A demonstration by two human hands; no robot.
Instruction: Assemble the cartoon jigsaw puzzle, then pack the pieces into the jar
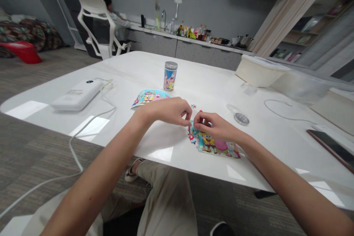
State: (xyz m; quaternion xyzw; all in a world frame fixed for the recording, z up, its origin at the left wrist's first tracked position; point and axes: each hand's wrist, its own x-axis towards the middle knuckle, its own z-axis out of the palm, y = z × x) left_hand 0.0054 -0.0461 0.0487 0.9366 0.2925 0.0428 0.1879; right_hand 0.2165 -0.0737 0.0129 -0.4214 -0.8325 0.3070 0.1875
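My L hand (pixel 166 112) and R hand (pixel 214 127) are both in narrow pinches, fingertips close, right over 1 SpongeBob jigsaw (pixel 214 145); can't tell if they hold a piece. From jigsaw: 1 loose piece (pixel 193 106) just behind, 1 picture sheet (pixel 149 98) back-left, 1 tin (pixel 170 76) farther back.

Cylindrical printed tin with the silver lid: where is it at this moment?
In the head view, the cylindrical printed tin stands upright on the white table, just beyond the cartoon puzzle card and the person's left hand.

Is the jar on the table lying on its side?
No, the jar stands upright on the white table.
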